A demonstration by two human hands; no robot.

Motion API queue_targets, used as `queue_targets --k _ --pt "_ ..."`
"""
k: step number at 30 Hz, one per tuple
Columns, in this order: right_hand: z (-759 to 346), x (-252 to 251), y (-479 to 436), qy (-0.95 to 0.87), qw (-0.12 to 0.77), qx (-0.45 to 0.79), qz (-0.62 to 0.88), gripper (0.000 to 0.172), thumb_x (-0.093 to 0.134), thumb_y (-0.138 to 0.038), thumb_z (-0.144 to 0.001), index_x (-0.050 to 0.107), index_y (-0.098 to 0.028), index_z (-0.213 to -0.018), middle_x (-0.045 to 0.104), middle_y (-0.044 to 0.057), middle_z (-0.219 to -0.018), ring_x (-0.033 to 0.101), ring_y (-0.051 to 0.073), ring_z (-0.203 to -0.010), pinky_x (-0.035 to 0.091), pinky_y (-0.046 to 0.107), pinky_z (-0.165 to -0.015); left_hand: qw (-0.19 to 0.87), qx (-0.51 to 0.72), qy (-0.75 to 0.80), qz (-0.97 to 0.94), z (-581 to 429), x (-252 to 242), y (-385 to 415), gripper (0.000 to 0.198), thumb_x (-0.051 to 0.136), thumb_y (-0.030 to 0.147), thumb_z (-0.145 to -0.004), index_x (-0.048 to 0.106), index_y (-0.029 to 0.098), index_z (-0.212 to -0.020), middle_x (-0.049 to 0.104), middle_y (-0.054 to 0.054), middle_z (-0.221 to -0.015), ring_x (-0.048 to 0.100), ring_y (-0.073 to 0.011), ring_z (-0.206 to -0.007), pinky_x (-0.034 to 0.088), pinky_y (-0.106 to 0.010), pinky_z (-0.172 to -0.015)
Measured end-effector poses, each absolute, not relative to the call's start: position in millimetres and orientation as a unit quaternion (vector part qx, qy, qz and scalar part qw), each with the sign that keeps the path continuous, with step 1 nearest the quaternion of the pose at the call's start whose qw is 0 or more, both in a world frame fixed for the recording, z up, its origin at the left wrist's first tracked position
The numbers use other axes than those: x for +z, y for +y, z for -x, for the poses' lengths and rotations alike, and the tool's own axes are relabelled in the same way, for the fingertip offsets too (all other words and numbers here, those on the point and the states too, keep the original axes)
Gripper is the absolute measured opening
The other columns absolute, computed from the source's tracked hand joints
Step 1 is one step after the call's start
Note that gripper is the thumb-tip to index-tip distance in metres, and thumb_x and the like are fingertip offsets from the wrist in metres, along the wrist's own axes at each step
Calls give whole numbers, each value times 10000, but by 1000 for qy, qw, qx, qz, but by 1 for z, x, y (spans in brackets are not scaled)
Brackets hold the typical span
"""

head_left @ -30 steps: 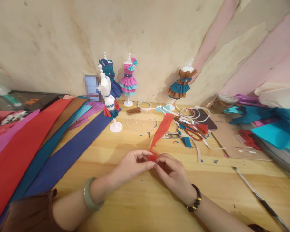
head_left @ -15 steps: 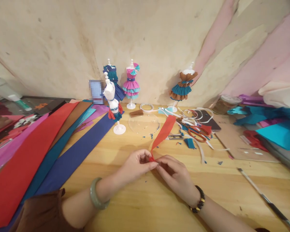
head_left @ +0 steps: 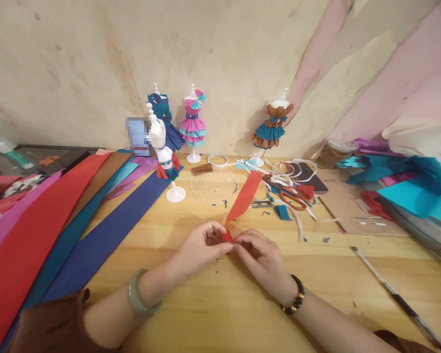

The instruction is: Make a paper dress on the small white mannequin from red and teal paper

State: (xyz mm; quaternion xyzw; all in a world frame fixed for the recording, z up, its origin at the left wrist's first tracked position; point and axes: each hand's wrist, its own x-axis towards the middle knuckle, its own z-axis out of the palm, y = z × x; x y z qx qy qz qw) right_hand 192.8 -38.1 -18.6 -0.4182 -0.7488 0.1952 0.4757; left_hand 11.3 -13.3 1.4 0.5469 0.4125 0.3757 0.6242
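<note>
A red crepe paper strip (head_left: 245,195) runs from my fingertips away over the table, its near end bunched into small folds. My left hand (head_left: 205,245) pinches the gathered end between thumb and fingers. From the other side, my right hand (head_left: 261,259) is closed on the same end, fingertips meeting the left ones. A small white dress form (head_left: 157,133) stands ahead on the left, with a bit of teal and red ruffle round its lower part. Behind the strip's far end lie orange-handled scissors (head_left: 294,198) and small thread snips (head_left: 261,203).
Dressed forms in blue-teal (head_left: 164,113), pink (head_left: 192,120) and brown-teal (head_left: 270,128) stand by the wall. Long paper strips, including a navy one (head_left: 112,235), spread leftward. A clear ring of line (head_left: 213,185), a cardboard sheet (head_left: 347,206) and a brush-like tool (head_left: 397,296) lie around.
The whole view has shifted slightly. My hands keep their pinch on the red strip, and the gathered end shows a little more between the fingertips.
</note>
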Motion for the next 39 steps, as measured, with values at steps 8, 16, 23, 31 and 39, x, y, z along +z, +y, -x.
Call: queue_targets --k 8,16,23,31,39 --pt "-199 -18 -36 -799 426 111 408 102 562 -148 -928 647 -204 -921 718 57 -811 672 173 -718 548 290 -662 371 328 391 -776 2 1 -13 389 695 242 -827 646 258 -1212 681 -63 -1062 611 -213 -985 474 -350 -890" --pt "-203 -18 -36 -807 416 82 411 130 567 -189 -938 647 -196 -1042 724 79 -867 672 187 -754 547 318 -690 272 366 343 -821 0 -1 -12 110 621 217 -909 728 214 -886 753 -34 -861 671 -175 -814 494 -313 -795" --pt "-198 -28 -39 -690 459 354 434 265 602 -246 -907 605 -198 -1168 711 8 -717 667 144 -587 545 246 -564 308 463 358 -750 -3 2 -15 59 677 175 -845 729 197 -826 741 -20 -787 687 -148 -752 537 -259 -731" --pt "-198 -18 -40 -689 500 300 430 122 657 -192 -866 696 -211 -981 766 35 -788 728 152 -664 582 230 -639 355 442 378 -732 -6 3 -18 53 701 171 -818 751 189 -823 752 -18 -793 700 -135 -745 540 -225 -726" --pt "-200 -10 -38 -721 527 211 397 128 688 -112 -829 733 -213 -892 776 36 -813 729 142 -721 588 216 -696 378 418 389 -729 -5 2 -18 105 689 216 -832 778 212 -888 782 -23 -854 719 -153 -784 554 -249 -761"
